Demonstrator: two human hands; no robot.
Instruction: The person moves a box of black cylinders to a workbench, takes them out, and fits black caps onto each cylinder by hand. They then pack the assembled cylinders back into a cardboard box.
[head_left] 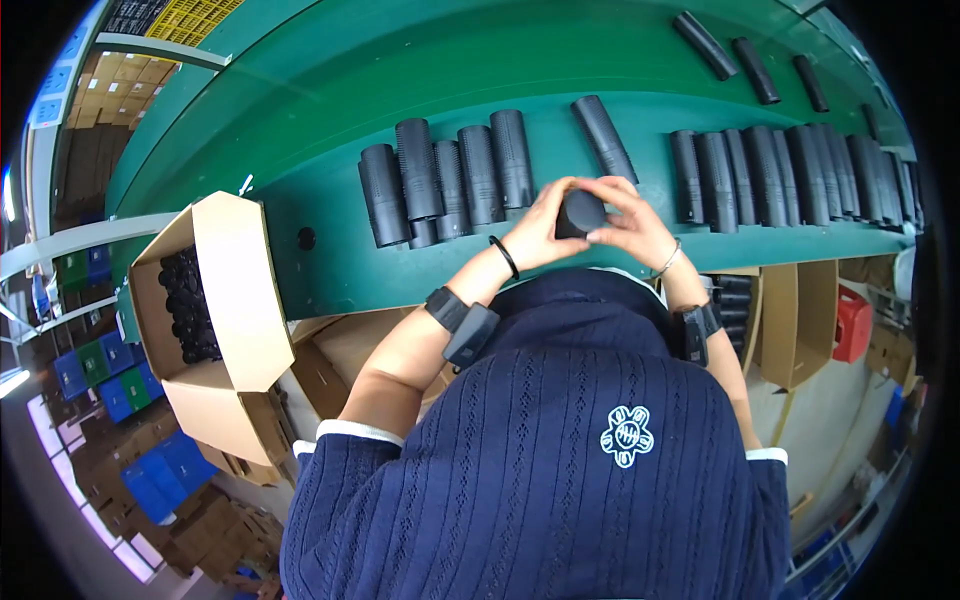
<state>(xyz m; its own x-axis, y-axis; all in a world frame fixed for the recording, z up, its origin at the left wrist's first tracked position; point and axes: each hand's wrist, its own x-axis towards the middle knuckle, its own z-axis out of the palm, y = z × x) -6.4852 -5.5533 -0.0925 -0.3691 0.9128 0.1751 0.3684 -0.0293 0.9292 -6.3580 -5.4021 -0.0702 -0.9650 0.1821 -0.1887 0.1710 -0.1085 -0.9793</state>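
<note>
Both hands are closed around a black cylinder (582, 214), its flat round end turned up toward me. My left hand (538, 232) grips it from the left, fingers curled over the far side. From the right, my right hand (638, 228) wraps it with the thumb near the round end. The rest of the cylinder is hidden. Just beyond the hands a ribbed black tube (604, 138) lies on the green work surface (330, 262). Left of them lies a group of similar tubes (418, 170), some stacked on others.
A long row of black tubes (765, 178) lies along the right of the table. Farther off, loose tubes (705, 45) rest on a green belt-like strip (430, 62). An open carton (232, 290) of small black parts stands at the left. More cartons (797, 320) are below the right edge.
</note>
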